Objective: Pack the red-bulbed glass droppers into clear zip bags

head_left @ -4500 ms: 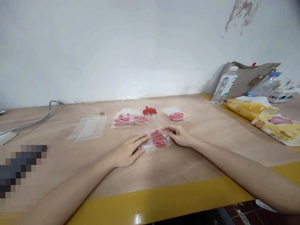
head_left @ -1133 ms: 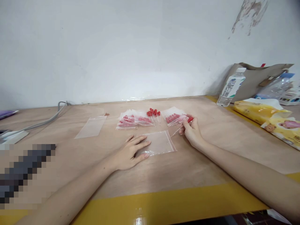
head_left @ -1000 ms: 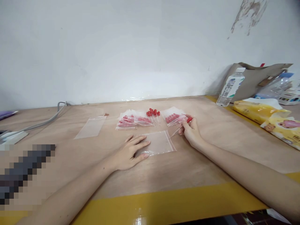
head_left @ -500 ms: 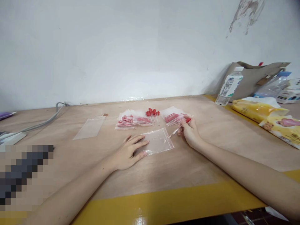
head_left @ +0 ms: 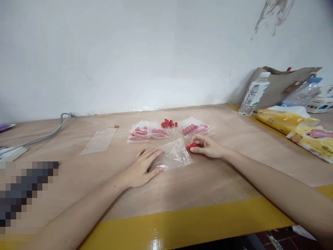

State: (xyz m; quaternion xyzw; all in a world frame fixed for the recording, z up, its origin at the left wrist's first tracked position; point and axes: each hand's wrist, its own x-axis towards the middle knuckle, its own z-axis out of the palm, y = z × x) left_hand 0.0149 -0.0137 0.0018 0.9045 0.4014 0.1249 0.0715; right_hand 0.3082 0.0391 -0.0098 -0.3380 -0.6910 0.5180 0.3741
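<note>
My left hand [head_left: 144, 168] lies with its fingers spread on the left part of a clear zip bag [head_left: 175, 158], pressing it to the table. A glass dropper [head_left: 191, 146] with a red rubber bulb is pinched in my right hand [head_left: 206, 146]. Its thin tube lies within the bag through the right-hand opening, while the bulb remains outside. Behind the bag stands a cluster of loose red-bulbed droppers [head_left: 169, 125]. Filled bags of droppers lie on either side of it, one group on the left [head_left: 142, 133] and another on the right [head_left: 194, 128].
A flat pile of clear bags [head_left: 100, 141] lies to the left, near a grey cable [head_left: 52, 133]. At the right are a water bottle [head_left: 253, 95], a grey bag [head_left: 275, 83] and yellow wipes packs [head_left: 283, 119]. Yellow tape [head_left: 182, 222] runs along the table's front edge.
My right hand has moved left and slightly nearer, taking the dropper's tube into the bag's opening. The bag has wrinkled around it. My left hand has stayed in place.
</note>
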